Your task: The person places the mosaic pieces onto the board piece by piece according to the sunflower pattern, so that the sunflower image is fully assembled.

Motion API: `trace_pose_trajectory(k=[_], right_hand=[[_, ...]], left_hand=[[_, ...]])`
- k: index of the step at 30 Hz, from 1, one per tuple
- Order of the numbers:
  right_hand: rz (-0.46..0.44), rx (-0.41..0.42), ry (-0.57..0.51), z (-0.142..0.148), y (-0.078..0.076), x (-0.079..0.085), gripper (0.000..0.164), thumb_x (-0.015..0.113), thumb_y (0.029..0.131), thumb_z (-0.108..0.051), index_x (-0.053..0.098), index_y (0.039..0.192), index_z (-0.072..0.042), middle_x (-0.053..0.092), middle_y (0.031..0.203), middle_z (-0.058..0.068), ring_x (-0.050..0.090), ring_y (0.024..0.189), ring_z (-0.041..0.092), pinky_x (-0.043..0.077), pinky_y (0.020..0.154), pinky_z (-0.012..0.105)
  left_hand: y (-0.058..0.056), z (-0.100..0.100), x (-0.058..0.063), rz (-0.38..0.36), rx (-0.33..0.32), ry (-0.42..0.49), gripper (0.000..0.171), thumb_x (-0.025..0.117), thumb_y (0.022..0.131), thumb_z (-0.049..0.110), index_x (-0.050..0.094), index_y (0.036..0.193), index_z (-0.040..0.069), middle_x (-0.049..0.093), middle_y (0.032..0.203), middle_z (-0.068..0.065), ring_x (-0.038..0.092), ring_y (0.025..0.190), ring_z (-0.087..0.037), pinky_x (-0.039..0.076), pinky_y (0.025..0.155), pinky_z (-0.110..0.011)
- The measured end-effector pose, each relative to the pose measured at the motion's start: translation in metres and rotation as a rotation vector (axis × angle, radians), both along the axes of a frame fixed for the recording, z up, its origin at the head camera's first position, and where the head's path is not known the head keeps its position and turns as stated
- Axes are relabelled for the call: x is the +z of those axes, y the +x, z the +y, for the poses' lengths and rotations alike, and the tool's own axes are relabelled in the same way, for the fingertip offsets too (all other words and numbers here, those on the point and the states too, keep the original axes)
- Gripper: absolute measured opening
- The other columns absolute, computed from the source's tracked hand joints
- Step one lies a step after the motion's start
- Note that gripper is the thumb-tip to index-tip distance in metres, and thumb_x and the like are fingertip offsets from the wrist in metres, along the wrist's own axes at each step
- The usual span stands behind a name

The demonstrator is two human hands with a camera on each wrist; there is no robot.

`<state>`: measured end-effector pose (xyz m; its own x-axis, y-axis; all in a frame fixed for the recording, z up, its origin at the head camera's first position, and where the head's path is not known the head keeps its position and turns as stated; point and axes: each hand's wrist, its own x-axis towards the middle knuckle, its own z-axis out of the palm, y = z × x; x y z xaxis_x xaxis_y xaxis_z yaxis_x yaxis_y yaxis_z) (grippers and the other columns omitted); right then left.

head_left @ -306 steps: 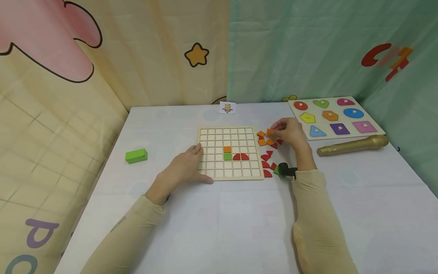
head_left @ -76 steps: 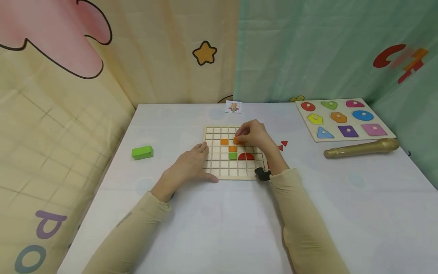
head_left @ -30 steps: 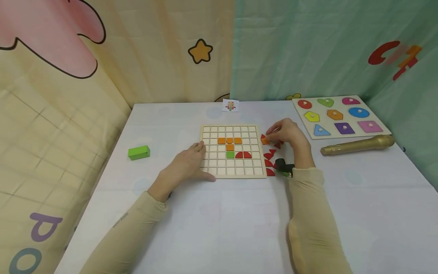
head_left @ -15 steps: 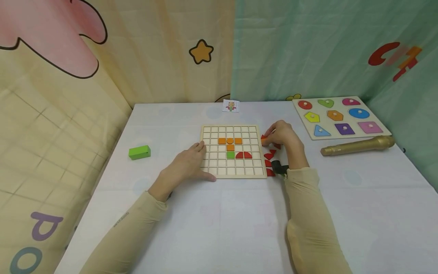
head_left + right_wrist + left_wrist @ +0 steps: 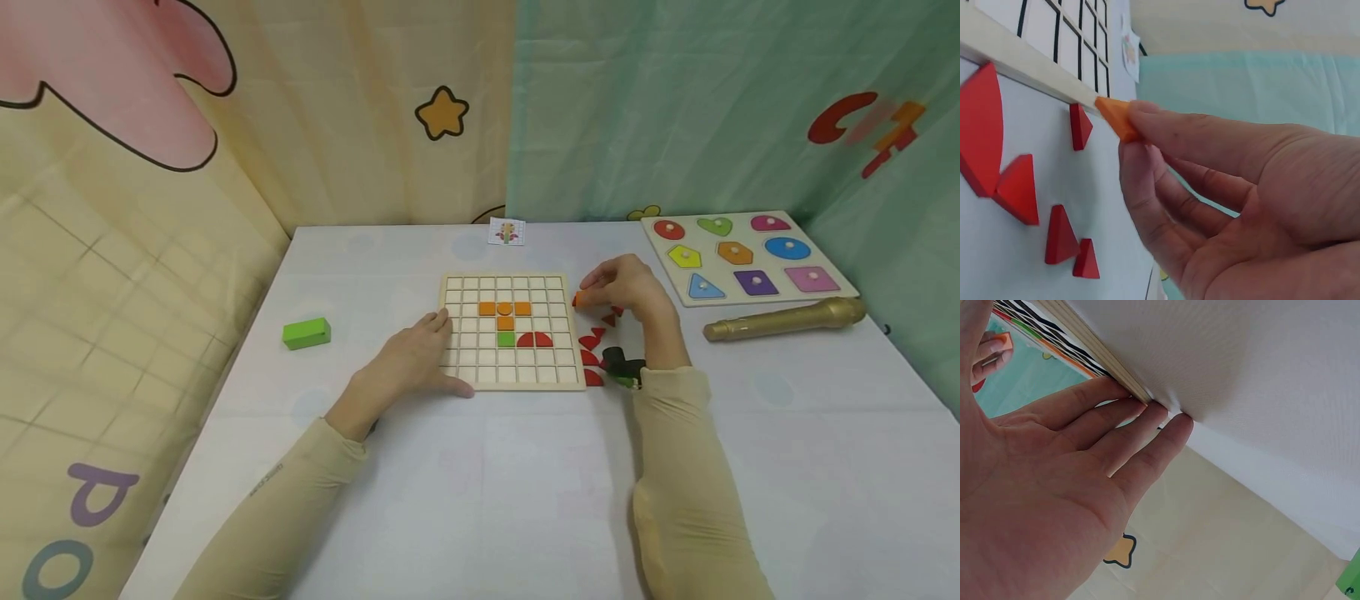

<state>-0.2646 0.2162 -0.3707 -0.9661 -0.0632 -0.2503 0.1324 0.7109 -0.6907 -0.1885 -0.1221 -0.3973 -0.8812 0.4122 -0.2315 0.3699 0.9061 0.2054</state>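
Observation:
The wooden grid board point(image 5: 517, 387) lies mid-table. On it are orange tiles point(image 5: 522, 309), with a round one between two squares and another square below, then a green square tile point(image 5: 506, 339) and two red curved tiles point(image 5: 543, 340). My left hand point(image 5: 407, 358) rests along the board's left edge, fingers extended; the left wrist view has the fingertips against that edge. Right of the board, my right hand point(image 5: 630, 287) pinches an orange tile point(image 5: 1117, 117) between thumb and finger, above the table. Its full outline is partly covered. Loose red tiles point(image 5: 1016, 187) lie beneath.
A small pattern card point(image 5: 507, 232) lies behind the board. Back right is a shape puzzle board point(image 5: 720, 292) with a gold microphone point(image 5: 783, 320) in front. A green block point(image 5: 306, 333) sits at the left. The black wrist camera partly covers a green tile point(image 5: 624, 381).
Over the ten seconds, two orange squares and a round orange tile came onto the board. The right hand went back to the loose tiles and now holds an orange one. The left hand stays.

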Motion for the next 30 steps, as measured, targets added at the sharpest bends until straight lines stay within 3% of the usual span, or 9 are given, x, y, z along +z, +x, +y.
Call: trace_pose_trajectory(k=[7,13,18,23,30], right_hand=[[0.083,-0.001,-0.091,-0.018,-0.003,-0.007,0.025,0.078,0.097,-0.018,0.075,0.114,0.0,0.072,0.105,0.015,0.063,0.095,0.029,0.052,0.086,0.038],[0.128,0.029,-0.114,-0.042,-0.01,-0.011,0.02,0.077,0.098,-0.016,0.077,0.111,-0.002,0.072,0.105,0.014,0.062,0.092,0.029,0.056,0.075,0.034],[0.136,0.056,-0.153,-0.061,-0.016,-0.014,0.017,0.075,0.098,-0.012,0.077,0.111,0.0,0.071,0.106,0.016,0.058,0.096,0.027,0.05,0.077,0.031],[0.185,0.095,-0.148,-0.078,-0.024,-0.016,0.016,0.076,0.097,-0.011,0.078,0.109,0.001,0.072,0.103,0.017,0.059,0.094,0.027,0.05,0.08,0.032],[0.17,0.133,-0.09,-0.1,-0.034,-0.021,0.011,0.078,0.096,-0.011,0.079,0.103,-0.003,0.073,0.093,0.01,0.06,0.09,0.024,0.051,0.081,0.031]], left_hand=[[0.0,0.001,0.0,-0.006,0.003,-0.002,0.128,0.086,0.077,0.066,0.026,0.163,-0.008,0.019,0.174,-0.023,0.022,0.162,-0.038,0.035,0.125,-0.055],[0.002,0.002,0.003,-0.008,0.001,0.012,0.126,0.087,0.077,0.065,0.028,0.162,-0.008,0.02,0.173,-0.024,0.023,0.161,-0.039,0.036,0.124,-0.056],[0.003,0.002,0.003,0.007,-0.005,0.005,0.126,0.087,0.077,0.065,0.029,0.162,-0.009,0.021,0.173,-0.024,0.024,0.161,-0.039,0.037,0.123,-0.055],[0.001,0.002,0.004,0.007,-0.007,0.002,0.127,0.086,0.077,0.066,0.028,0.162,-0.009,0.02,0.173,-0.025,0.024,0.161,-0.039,0.035,0.125,-0.054],[0.0,0.0,0.001,-0.004,0.002,-0.001,0.127,0.085,0.078,0.068,0.028,0.162,-0.008,0.02,0.174,-0.023,0.024,0.161,-0.039,0.037,0.124,-0.055]])
